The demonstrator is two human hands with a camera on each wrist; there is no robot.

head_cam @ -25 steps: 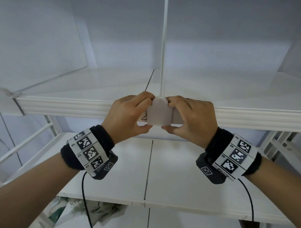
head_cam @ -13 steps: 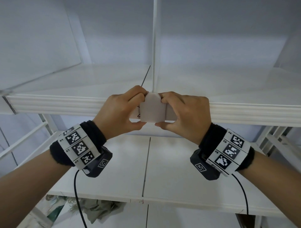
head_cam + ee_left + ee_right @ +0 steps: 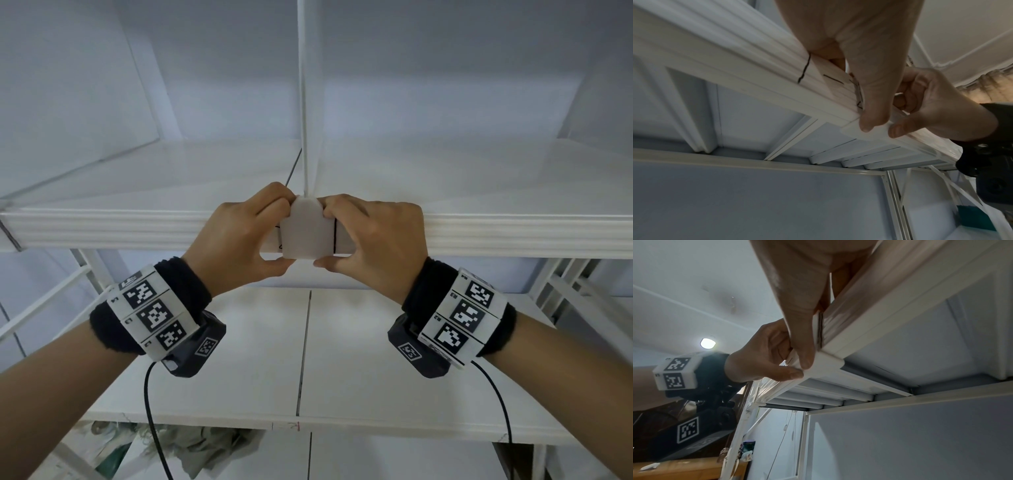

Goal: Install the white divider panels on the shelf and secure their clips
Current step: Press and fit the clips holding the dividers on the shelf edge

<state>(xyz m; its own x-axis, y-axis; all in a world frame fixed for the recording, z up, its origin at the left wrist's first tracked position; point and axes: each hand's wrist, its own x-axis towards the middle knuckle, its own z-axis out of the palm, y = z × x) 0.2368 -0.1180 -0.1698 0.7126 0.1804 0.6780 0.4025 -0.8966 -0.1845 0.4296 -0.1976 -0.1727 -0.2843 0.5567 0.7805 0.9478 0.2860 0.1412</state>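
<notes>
A white clip [image 3: 306,229] sits over the ribbed front rail [image 3: 102,230] of the upper shelf, at the foot of the upright white divider panel [image 3: 308,102]. My left hand [image 3: 239,236] pinches the clip's left side, fingers on top and thumb beneath. My right hand [image 3: 373,236] pinches its right side the same way. In the left wrist view the clip's lower lip [image 3: 875,132] shows under the rail between both thumbs. The right wrist view shows the clip [image 3: 825,364] wrapped round the rail's bottom edge. Black pen marks lie on the rail beside the clip.
A lower white shelf [image 3: 239,359] with a centre seam lies below my hands. White metal frame bars [image 3: 565,291] stand at both sides. Crumpled plastic wrap [image 3: 191,448] lies under the lower shelf. A wooden table [image 3: 684,467] shows far left in the right wrist view.
Both hands keep the same pinch on the clip at the rail. The head view has shifted slightly, so hands and clip sit a little lower and more central.
</notes>
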